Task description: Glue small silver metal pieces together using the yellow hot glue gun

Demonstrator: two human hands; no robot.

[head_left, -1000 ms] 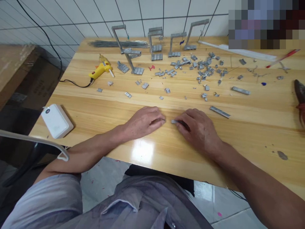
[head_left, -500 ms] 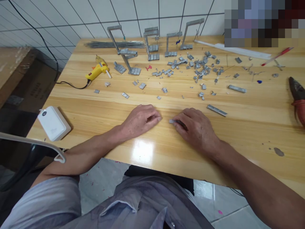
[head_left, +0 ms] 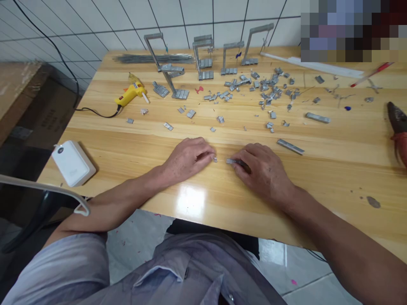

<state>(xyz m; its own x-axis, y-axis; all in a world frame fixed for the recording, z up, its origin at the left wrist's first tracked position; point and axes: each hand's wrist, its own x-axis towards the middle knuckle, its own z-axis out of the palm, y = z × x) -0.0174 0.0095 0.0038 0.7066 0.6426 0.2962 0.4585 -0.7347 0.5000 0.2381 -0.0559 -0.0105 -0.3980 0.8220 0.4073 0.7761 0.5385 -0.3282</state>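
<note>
My left hand rests on the wooden table, thumb and fingers pinched together at a tiny grey metal piece that shows at the fingertips. To its right, my right hand is closed on a grey metal strip, whose end sticks out to the left between thumb and fingers. A small gap separates the two pieces. Beyond my right hand lies another grey strip, untouched. Small folded grey metal pieces are scattered farther back.
Bent metal frames stand along the tiled wall. A yellow glue gun lies back left, a white power bank near the left edge. Dark pliers with red handles are at the right. A red pen lies back right.
A tiny grey piece now shows at my left fingertips, where none was visible before. Both hands have otherwise stayed almost in place.
</note>
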